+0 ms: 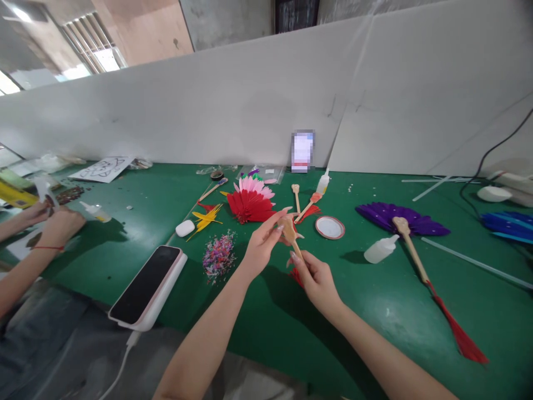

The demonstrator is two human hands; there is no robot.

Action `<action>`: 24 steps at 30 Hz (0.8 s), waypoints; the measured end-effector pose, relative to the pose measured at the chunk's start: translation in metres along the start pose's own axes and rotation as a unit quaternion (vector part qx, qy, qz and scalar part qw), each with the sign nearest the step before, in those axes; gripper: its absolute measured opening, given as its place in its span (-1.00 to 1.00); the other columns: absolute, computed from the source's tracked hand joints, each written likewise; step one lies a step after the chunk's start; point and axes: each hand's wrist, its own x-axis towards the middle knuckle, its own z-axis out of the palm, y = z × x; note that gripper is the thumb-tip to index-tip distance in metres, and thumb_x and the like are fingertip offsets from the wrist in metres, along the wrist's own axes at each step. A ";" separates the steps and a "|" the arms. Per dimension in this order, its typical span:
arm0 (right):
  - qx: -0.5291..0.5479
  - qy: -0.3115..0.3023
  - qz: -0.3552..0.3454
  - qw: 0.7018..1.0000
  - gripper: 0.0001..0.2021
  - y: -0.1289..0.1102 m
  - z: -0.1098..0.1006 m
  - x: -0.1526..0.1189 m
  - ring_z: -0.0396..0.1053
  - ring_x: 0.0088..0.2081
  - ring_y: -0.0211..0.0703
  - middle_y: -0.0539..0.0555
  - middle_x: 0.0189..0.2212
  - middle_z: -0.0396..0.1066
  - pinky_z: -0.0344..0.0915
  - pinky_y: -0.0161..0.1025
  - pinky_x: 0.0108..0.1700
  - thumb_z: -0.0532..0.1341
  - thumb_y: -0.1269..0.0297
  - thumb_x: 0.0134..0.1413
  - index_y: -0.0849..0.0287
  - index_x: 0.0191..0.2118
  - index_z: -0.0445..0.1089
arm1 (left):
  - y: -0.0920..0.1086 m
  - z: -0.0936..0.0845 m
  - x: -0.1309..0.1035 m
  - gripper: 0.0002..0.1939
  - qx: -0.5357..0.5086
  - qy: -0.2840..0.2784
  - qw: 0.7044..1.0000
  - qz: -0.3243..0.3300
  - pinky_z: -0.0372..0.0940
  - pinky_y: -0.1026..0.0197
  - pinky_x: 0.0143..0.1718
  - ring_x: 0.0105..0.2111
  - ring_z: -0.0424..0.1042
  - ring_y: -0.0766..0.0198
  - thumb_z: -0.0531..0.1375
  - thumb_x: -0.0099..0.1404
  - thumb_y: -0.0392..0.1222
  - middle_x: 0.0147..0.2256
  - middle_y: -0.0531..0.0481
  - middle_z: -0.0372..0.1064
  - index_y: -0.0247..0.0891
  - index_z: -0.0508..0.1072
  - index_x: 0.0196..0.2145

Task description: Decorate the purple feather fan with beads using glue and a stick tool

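Between my two hands is a light wooden fan handle [288, 229] with a rounded head. My left hand [263, 244] pinches the head of the handle. Lower down, my right hand [316, 278] is closed around the stick, and a red tassel [296, 276] hangs beside it. Beyond my left hand lie red feathers [250, 206] and pink feathers [259, 188] spread like a fan. Yellow feathers [206, 220] and a pile of small colourful beads [219, 256] are to the left. Two more wooden handles [296, 194] lie just past my hands, near a round white lid [330, 227].
A purple feather fan [381, 215] and a white glue bottle [380, 249] lie right; blue feathers [510, 225] at the far right. A phone [303, 151] leans on the partition. Another phone [147, 286] sits at the near left edge. Another person's hands [62, 226] work far left.
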 end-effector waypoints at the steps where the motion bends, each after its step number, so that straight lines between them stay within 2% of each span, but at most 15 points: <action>1: -0.004 0.000 -0.003 1.000 -0.69 0.001 0.000 -0.001 -0.02 -0.65 -0.38 -0.12 -0.69 0.01 -0.04 -0.37 -0.59 0.03 0.13 0.19 0.25 -0.43 0.31 | 0.001 0.000 0.000 -0.60 0.005 0.003 1.000 0.000 0.37 0.18 -0.28 -0.24 0.47 0.15 0.12 0.25 -0.11 0.00 -0.19 0.33 -0.23 0.32 0.04; 4: -0.008 -0.004 -0.011 1.000 -0.71 0.003 0.002 -0.003 -0.03 -0.65 -0.38 -0.11 -0.68 0.01 -0.08 -0.36 -0.59 0.04 0.15 0.19 0.24 -0.43 0.30 | 0.003 0.001 0.000 -0.67 0.016 0.018 1.000 0.012 0.37 0.19 -0.28 -0.28 0.47 0.19 0.12 0.26 -0.12 -0.15 -0.16 0.44 -0.28 0.36 -0.05; 7: -0.008 -0.003 -0.013 1.000 -0.72 0.005 0.004 -0.005 -0.05 -0.65 -0.38 -0.12 -0.67 0.00 -0.10 -0.35 -0.59 0.04 0.16 0.19 0.24 -0.42 0.30 | 0.004 0.002 0.000 -0.72 0.028 0.033 0.999 0.022 0.36 0.21 -0.27 -0.31 0.47 0.22 0.13 0.25 -0.13 -0.23 -0.13 0.46 -0.30 0.38 -0.11; 12: -0.007 0.003 -0.008 1.000 -0.72 0.006 0.006 -0.006 -0.06 -0.64 -0.38 -0.11 -0.67 0.00 -0.11 -0.34 -0.59 0.05 0.16 0.19 0.24 -0.41 0.32 | 0.004 0.002 0.000 -0.71 0.040 0.043 0.998 0.022 0.37 0.22 -0.29 -0.32 0.48 0.22 0.14 0.24 -0.13 -0.23 -0.14 0.46 -0.32 0.38 -0.11; 18: 0.023 -0.004 0.010 1.000 -0.69 0.001 0.005 -0.004 -0.09 -0.66 -0.38 -0.13 -0.69 -0.04 -0.13 -0.35 -0.61 0.03 0.11 0.18 0.25 -0.40 0.33 | 0.004 0.003 -0.001 -0.64 -0.002 0.001 1.000 0.013 0.39 0.13 -0.25 -0.31 0.49 0.19 0.13 0.25 -0.12 -0.12 -0.17 0.42 -0.29 0.32 -0.02; 24: 0.004 -0.003 0.012 1.000 -0.69 0.004 0.006 -0.005 -0.06 -0.65 -0.36 -0.09 -0.67 0.05 -0.10 -0.34 -0.60 0.03 0.09 0.17 0.22 -0.39 0.33 | 0.004 0.003 -0.002 -0.69 0.002 0.019 1.000 0.017 0.40 0.13 -0.24 -0.33 0.49 0.20 0.15 0.23 -0.12 -0.19 -0.14 0.44 -0.30 0.33 -0.10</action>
